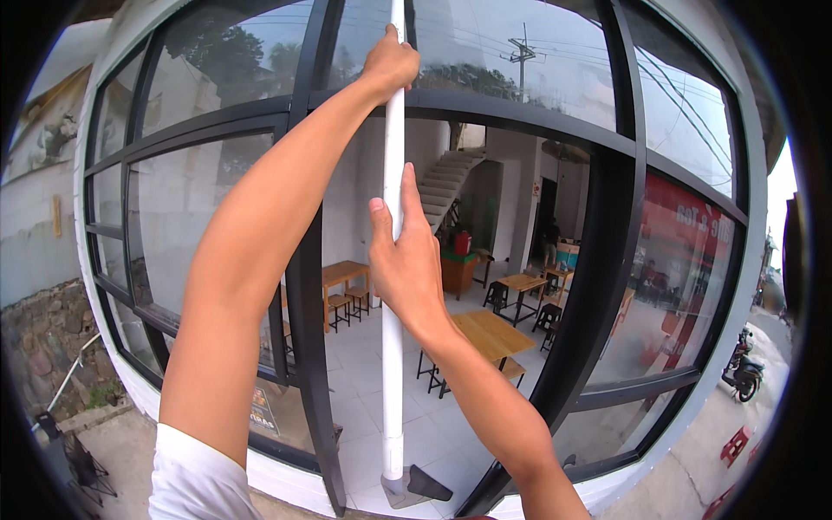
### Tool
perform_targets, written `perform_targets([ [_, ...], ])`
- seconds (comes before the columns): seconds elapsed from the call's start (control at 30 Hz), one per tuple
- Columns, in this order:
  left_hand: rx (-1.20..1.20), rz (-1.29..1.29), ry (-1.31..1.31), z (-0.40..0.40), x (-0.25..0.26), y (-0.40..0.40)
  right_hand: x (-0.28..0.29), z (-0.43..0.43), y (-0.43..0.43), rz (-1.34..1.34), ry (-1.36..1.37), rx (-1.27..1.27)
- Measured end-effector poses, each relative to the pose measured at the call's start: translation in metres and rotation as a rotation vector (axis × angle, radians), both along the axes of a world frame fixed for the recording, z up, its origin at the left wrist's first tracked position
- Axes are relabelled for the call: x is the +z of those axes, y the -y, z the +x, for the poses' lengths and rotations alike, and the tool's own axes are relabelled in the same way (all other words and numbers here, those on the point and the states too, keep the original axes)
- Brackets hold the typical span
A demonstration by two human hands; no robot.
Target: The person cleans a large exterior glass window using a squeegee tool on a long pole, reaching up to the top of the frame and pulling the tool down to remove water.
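A long white pole point(393, 357) stands nearly upright before me, crossing an open doorway. Near its top my left hand point(391, 62) is closed around it, the arm stretched up. Lower down, my right hand point(408, 260) rests against the pole with its palm, thumb and forefinger extended along either side; whether the other fingers wrap it is hidden. At the pole's lower end is a flat grey head or base point(416, 487) with a dark flap. Behind the upper hand are large glass panes point(468, 52) in dark metal frames.
Inside are a wooden table point(494, 331), black stools point(549, 316), a concrete staircase point(445, 182) and a person point(551, 237) at the back. A black door frame point(305, 325) borders the opening. Outside right are a parked motorcycle point(743, 370) and a red stool point(736, 446); a stone wall point(45, 344) stands left.
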State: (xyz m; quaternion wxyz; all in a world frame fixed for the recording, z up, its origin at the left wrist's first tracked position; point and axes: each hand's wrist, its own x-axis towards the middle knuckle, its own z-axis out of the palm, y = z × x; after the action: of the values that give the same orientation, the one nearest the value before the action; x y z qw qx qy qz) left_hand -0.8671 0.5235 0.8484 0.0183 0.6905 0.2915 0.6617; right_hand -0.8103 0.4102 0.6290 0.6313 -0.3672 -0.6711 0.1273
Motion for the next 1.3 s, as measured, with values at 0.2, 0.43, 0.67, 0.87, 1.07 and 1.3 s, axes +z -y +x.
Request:
perform_targets([
  [0.2, -0.113, 0.000, 0.051, -0.018, 0.004, -0.016, 0.011, -0.018, -0.036, 0.010, -0.202, 0.406],
  [0.43, -0.016, -0.090, 0.044, -0.034, -0.022, -0.010, -0.002, -0.041, -0.046, -0.078, -0.247, 0.499],
  [0.67, 0.012, -0.180, 0.003, -0.048, -0.076, 0.000, -0.056, -0.061, -0.034, -0.135, -0.241, 0.462],
  [0.87, 0.118, -0.210, -0.059, -0.066, -0.138, 0.000, -0.116, -0.078, -0.021, -0.214, -0.256, 0.458],
  [1.07, 0.090, -0.284, -0.064, -0.074, -0.208, 0.031, -0.182, -0.089, 0.009, -0.289, -0.285, 0.395],
  [1.3, 0.041, -0.452, -0.057, -0.088, -0.271, 0.070, -0.247, -0.103, 0.048, -0.439, -0.280, 0.429],
])
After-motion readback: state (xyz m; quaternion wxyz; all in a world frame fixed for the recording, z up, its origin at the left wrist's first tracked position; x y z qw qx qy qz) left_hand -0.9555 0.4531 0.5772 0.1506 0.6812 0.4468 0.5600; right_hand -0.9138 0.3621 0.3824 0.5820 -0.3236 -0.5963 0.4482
